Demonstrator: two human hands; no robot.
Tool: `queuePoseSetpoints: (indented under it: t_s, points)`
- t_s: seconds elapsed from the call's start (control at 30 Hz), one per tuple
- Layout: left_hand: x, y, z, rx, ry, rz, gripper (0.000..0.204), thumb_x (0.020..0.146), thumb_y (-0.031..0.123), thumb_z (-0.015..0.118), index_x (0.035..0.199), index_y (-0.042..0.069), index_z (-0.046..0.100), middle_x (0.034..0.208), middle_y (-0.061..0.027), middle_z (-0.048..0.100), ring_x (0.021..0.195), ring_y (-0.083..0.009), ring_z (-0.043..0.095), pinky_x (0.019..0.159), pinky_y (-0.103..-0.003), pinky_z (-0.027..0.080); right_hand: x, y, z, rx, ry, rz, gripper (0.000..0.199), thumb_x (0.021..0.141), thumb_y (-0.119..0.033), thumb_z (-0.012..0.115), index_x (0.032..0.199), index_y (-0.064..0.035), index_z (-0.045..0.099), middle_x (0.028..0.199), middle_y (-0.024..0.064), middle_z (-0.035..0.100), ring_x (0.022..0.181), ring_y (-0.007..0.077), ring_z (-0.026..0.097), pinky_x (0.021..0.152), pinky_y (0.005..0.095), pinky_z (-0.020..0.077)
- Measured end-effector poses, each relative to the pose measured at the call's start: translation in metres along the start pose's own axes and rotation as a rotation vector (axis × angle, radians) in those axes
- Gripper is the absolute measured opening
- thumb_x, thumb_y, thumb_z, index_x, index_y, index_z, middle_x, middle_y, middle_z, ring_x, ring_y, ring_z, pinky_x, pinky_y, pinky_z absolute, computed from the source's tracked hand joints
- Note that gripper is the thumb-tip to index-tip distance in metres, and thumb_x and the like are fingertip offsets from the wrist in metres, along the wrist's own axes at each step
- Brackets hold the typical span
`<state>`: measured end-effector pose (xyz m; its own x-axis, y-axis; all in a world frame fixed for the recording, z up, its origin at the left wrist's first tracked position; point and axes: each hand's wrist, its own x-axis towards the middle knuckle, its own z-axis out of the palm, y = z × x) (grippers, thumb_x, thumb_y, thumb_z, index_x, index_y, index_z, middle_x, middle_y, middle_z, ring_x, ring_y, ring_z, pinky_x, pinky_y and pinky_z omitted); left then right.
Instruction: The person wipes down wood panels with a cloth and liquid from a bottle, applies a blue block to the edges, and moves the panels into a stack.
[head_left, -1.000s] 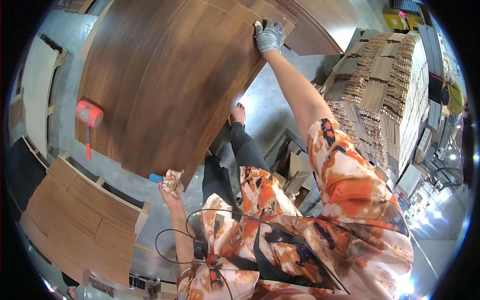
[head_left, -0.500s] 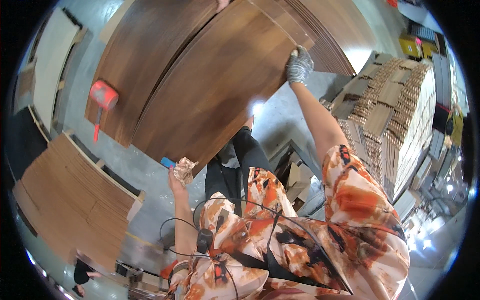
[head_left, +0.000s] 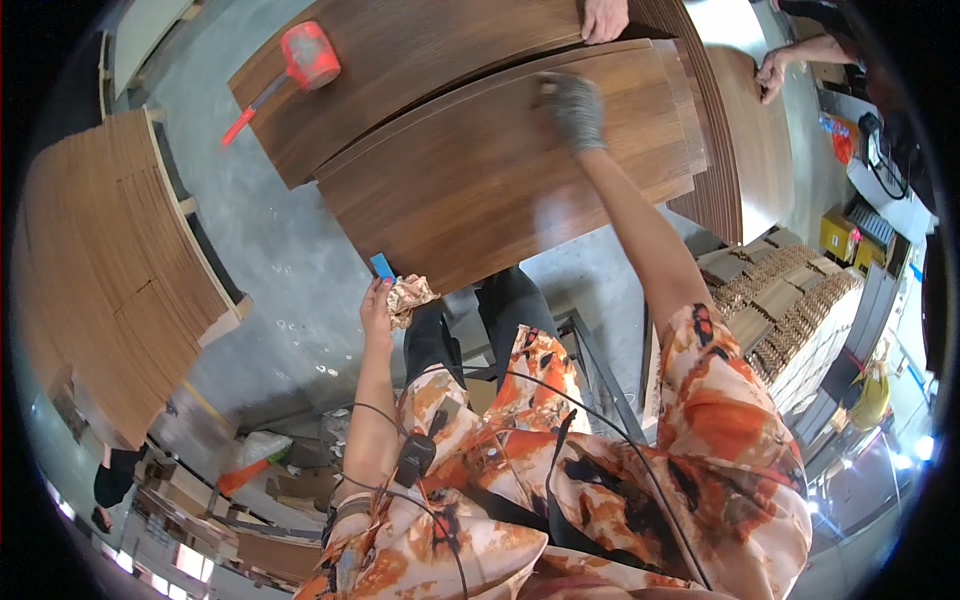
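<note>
My left hand (head_left: 376, 310), bare, is closed on a crumpled tan patterned cloth (head_left: 408, 297) and a small blue block-like piece (head_left: 382, 266), by the near left corner of a dark brown wood panel (head_left: 470, 185). What the blue piece is, I cannot make out. Over the far part of that panel, my right hand (head_left: 576, 112) wears a grey glove. Motion blurs its fingers, and whether it touches the surface is unclear. Behind lies a second brown panel (head_left: 430, 55), with a dark gap between them. A red mallet (head_left: 311, 56) rests on its left end.
A co-worker's hand (head_left: 605, 18) is at the far panel's edge; another hand (head_left: 778, 72) touches a panel at the right. Stacked brown boards (head_left: 120, 250) stand left, stacked strips (head_left: 800, 310) right. A black cable (head_left: 600, 425) hangs across my front.
My right hand has left the panel's right edge and moved inward over its surface. My left hand still holds the cloth and blue piece. The view has shifted, showing more of the right side.
</note>
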<state>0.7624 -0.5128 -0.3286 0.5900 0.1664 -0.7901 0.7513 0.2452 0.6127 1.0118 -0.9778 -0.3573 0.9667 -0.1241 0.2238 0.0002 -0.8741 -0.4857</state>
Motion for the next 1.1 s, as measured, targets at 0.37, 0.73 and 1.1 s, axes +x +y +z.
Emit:
queuePoseSetpoints:
  t_s: [0.37,0.73,1.1]
  points:
    - [-0.002,-0.029,-0.013,0.045,0.103,0.155,0.052,0.094,0.013,0.073,0.139,-0.007,0.056,0.126,-0.0106,0.066,0.110,-0.0150,0.064,0.096,-0.030,0.051,0.045,-0.183,0.096,-0.270,-0.595,-0.035,0.049,0.099,-0.050,0.052,0.122,-0.0113,0.073,0.133,0.0134,0.063,0.126,0.0303,0.058,0.104,0.0437,0.0458]
    - [-0.008,-0.018,-0.036,0.047,0.163,0.215,0.046,0.096,0.009,0.071,0.138,-0.004,0.058,0.123,-0.0095,0.068,0.096,-0.0126,0.067,0.085,-0.028,0.055,0.016,-0.060,0.049,-0.215,-0.081,-0.021,0.029,0.091,-0.036,0.055,0.101,-0.0163,0.074,0.114,0.0079,0.069,0.115,0.0270,0.059,0.100,0.0491,0.0399]
    - [-0.029,0.016,0.030,0.277,-0.025,0.415,0.055,0.092,0.006,0.075,0.142,-0.004,0.055,0.152,-0.0062,0.050,0.094,-0.0093,0.064,0.076,-0.023,0.053,0.071,0.123,-0.048,-0.329,-0.010,0.884,0.034,0.089,-0.036,0.068,0.118,-0.0181,0.073,0.123,0.0152,0.067,0.114,0.0331,0.064,0.092,0.0435,0.0560]
